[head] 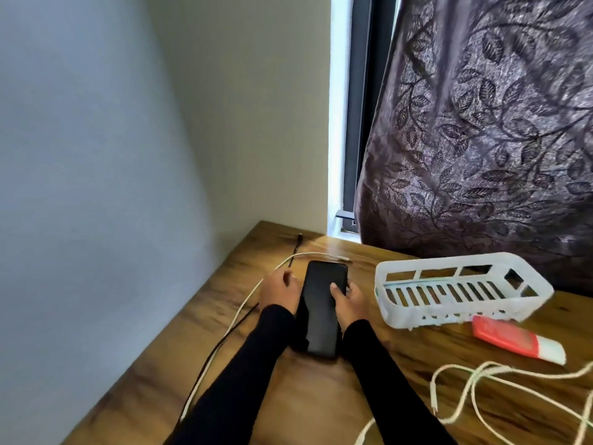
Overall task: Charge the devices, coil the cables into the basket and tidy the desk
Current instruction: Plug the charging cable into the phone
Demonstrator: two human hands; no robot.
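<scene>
A glossy black slab phone (321, 308) lies on the wood-grain desk (224, 316), left of the white slotted plastic basket (455, 289). Right hand (348, 301) grips its edge, thumb on the glass; left hand (277, 290) pinches a thin black cable (239, 321).

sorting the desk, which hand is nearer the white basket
Right. The right hand grips the phone beside the basket; the left hand is beyond the phone.

Pale corner walls (128, 123), bright window strip (337, 123), leaf-patterned purple curtain (481, 123).
</scene>
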